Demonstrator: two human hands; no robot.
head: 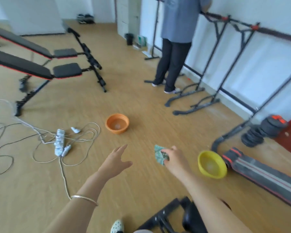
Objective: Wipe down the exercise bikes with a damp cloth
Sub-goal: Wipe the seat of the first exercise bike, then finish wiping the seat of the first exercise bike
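My right hand (174,159) grips a small green patterned cloth (159,154), held out over the wooden floor. My left hand (117,161) reaches forward beside it with fingers straight and holds nothing. An orange basin (117,123) sits on the floor ahead of both hands. A yellow basin (211,164) sits to the right of my right hand. Black equipment parts (171,216) show at the bottom edge below my right arm. No exercise bike is plainly visible.
Two black and red sit-up benches (40,68) stand at the left. A power strip (59,142) with tangled cables lies on the floor at the left. Another person (175,47) stands by black pull-up frames (225,64) along the right wall. Weight plates (262,132) and a folded bench (262,172) lie at the right.
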